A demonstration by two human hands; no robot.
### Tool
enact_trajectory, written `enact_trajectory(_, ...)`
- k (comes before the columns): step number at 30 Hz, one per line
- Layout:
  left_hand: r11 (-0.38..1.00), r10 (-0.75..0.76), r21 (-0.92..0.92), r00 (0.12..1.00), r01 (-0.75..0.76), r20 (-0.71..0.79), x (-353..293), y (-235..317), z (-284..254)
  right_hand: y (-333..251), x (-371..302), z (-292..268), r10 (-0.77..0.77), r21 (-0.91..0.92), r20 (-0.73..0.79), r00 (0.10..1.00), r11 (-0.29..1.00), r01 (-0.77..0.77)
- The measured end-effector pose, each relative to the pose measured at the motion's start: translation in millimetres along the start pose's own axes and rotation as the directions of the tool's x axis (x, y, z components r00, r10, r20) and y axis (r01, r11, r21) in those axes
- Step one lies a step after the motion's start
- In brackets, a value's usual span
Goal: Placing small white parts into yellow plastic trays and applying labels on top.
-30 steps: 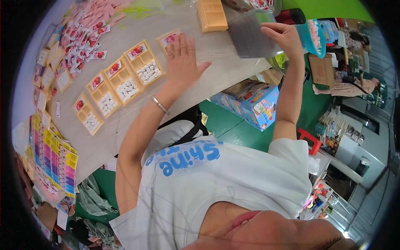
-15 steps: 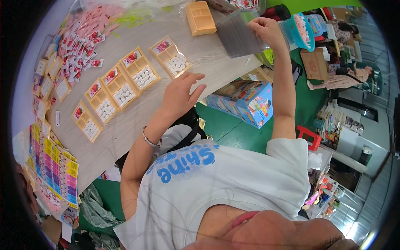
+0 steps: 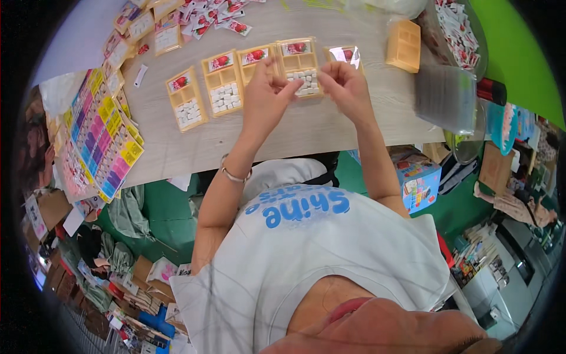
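My left hand (image 3: 264,94) hovers over the row of yellow trays, its fingers bent and the thumb apart from them. Thumb and fingers of my right hand (image 3: 346,88) come together in a pinch; any thin clear thing between them cannot be made out. Between both hands lies a yellow compartment tray (image 3: 299,62) with white pellets and a strawberry-printed packet. Another such tray (image 3: 223,82) and a leftmost one (image 3: 187,100) stand to the left. Glare shows on the rightmost tray (image 3: 344,54), partly hidden behind my right hand.
At the right, a stack of clear plastic lids (image 3: 445,97) stands near stacked empty yellow trays (image 3: 404,46) and a bin of packets (image 3: 457,32). Loose strawberry packets (image 3: 203,17) lie at the far left. Colourful printed sheets (image 3: 106,138) cover the table's left end.
My right hand has come from the clear lid stack back to the tray row, beside my left hand. My left hand's fingers are more bent. The view has turned, shifting the whole scene.
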State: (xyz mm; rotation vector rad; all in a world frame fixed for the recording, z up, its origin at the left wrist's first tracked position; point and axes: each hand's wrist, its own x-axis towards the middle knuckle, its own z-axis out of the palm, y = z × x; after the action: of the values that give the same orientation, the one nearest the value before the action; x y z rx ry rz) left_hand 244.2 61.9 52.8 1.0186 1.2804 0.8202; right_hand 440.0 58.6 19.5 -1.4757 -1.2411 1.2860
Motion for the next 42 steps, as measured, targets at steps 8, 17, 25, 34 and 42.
enact_trajectory(8,0.294,0.645,0.812,0.732,-0.505,0.221,36,-38,12,9,17,22,-0.263,-0.750,-0.152,0.953,0.659,0.063)
enact_trajectory(17,0.159,0.540,0.911,0.806,-0.381,0.243,56,-76,51,-49,-57,-120,-0.648,-0.693,-0.574,0.501,0.710,0.125)
enact_trajectory(25,0.146,0.577,0.922,0.788,-0.359,0.216,32,-55,-24,-70,-87,-260,-0.158,-0.633,-0.554,0.817,0.717,-0.291)
enact_trajectory(34,0.148,0.561,0.947,0.813,-0.285,0.157,21,-73,-39,-51,-81,-298,0.102,-0.288,-0.446,0.889,0.924,-0.250)
enact_trajectory(42,0.251,0.687,0.885,0.716,-0.392,0.123,-1,-40,-40,-95,-95,-235,-0.605,-0.898,-0.431,0.669,0.359,-0.253)
